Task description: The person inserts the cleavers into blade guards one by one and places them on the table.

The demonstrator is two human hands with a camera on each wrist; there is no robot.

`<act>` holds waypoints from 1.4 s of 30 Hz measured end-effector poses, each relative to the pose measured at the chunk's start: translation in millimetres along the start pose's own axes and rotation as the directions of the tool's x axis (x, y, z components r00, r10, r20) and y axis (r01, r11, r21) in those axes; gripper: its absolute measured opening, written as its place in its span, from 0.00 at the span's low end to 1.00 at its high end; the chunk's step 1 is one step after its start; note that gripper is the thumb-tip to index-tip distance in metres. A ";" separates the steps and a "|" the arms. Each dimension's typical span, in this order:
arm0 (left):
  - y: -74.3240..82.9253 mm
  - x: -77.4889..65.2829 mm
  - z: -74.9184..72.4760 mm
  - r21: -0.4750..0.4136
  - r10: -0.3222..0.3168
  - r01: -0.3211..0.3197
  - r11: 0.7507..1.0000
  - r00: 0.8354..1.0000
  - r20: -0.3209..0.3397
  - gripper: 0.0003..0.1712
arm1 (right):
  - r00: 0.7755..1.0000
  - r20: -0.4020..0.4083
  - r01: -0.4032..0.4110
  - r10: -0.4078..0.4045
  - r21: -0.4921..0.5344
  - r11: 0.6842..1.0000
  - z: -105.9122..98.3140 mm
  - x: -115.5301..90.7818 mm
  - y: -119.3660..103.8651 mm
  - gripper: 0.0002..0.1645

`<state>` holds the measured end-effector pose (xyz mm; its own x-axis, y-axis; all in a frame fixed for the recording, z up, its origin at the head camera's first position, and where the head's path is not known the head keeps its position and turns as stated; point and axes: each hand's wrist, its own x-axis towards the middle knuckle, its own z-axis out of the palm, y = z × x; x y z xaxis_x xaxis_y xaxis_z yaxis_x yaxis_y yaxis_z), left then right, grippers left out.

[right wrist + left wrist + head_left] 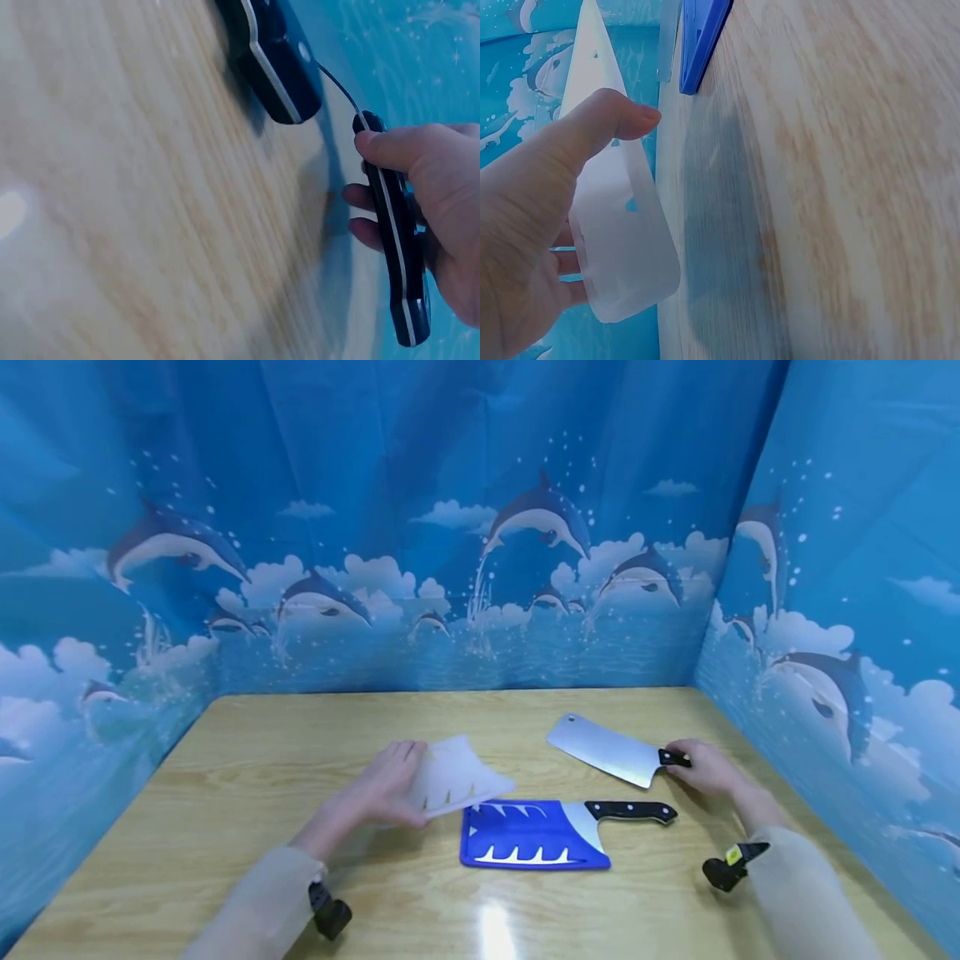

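In the head view my left hand [385, 783] grips a white translucent blade cover [456, 774] with tooth-shaped cutouts. The left wrist view shows the thumb along one face of the cover [626, 247] and fingers behind it, above its shadow on the table. My right hand [707, 767] holds a bare cleaver [603, 749] by its black handle; the broad steel blade points left. Thumb and fingers wrap that riveted handle [391, 225] in the right wrist view. Nearer to me lies a second cleaver [632, 811], its blade mostly inside a blue cover [517, 850] with similar cutouts.
Everything is over a light wood-grain table [247, 760]. Blue curtains [420, 635] printed with dolphins and clouds stand along its back and sides. A black wrist device sits on each sleeve.
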<state>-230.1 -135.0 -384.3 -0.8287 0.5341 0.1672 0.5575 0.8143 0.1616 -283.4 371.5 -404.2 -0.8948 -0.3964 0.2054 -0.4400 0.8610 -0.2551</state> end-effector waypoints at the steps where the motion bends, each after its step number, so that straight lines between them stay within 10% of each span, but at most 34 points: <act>1: -0.6 -0.6 -0.6 0.005 0.004 -0.004 1.000 1.000 -0.010 0.63 | 1.000 -0.005 0.003 -0.003 0.006 1.000 -1.1 -0.4 -2.7 0.18; 17: 1.5 -6.2 -3.8 0.133 0.061 -0.056 0.989 0.997 -0.035 0.64 | 0.986 -0.006 -0.159 0.165 0.234 0.959 -23.7 -9.3 -42.9 0.29; 42: 0.7 -8.0 -0.7 0.188 0.068 -0.062 0.980 0.997 -0.024 0.64 | 0.999 -0.021 0.045 -0.043 0.155 0.987 -12.4 2.2 -103.8 0.30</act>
<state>-223.0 -138.9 -384.8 -0.7875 0.5827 0.2009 0.5887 0.8076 -0.0347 -238.7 285.2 -365.6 -0.8735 -0.4258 0.2360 -0.4865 0.7826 -0.3885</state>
